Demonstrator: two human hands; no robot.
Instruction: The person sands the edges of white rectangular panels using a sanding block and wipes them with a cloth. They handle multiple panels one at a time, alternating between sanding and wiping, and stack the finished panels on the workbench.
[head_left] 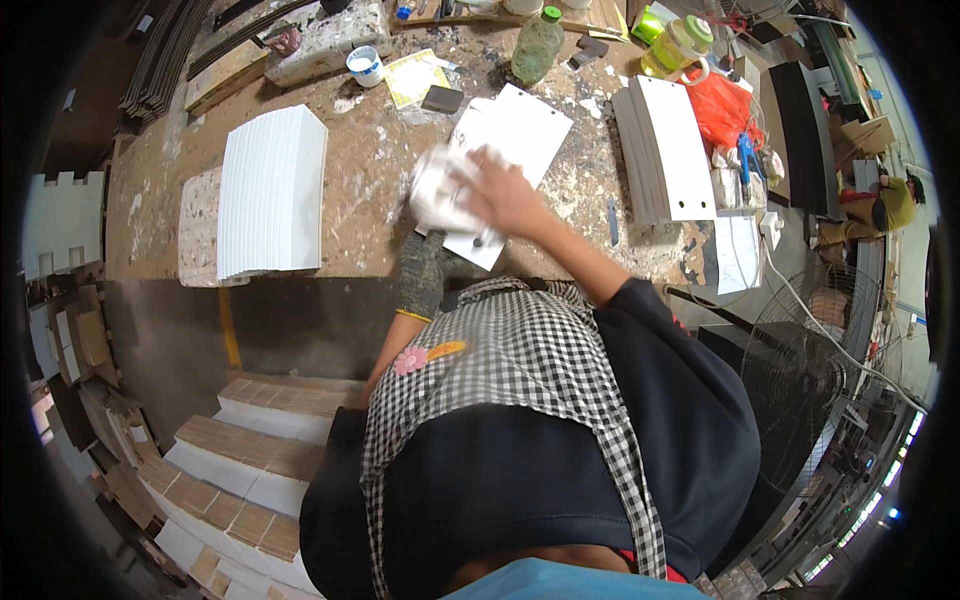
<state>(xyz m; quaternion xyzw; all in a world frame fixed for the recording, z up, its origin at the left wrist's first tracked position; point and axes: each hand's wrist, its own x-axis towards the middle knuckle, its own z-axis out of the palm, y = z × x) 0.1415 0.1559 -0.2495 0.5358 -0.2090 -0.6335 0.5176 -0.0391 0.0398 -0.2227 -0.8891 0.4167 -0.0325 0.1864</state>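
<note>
A white rectangular panel [530, 130] with small dark holes lies aslant on the worktable in front of me. My right hand [503, 195], bare and slightly blurred, presses a bunched white cloth [440, 190] onto the panel's face. My left hand [424, 262] wears a dark grey-green knitted glove with a yellow cuff edge. It is at the panel's near left edge, just below the cloth. Its fingers are mostly hidden by the cloth and the panel, so their grip does not show.
White panels stand in a stack [270, 190] on the left; another stack [655, 150] is on the right. Beyond the panel are a green-capped bottle [538, 48], a white tub [365, 66] and a dark block [442, 99]. A blue-handled tool [747, 155] lies near a red bag [720, 108]. A wire-caged fan [800, 350] stands right.
</note>
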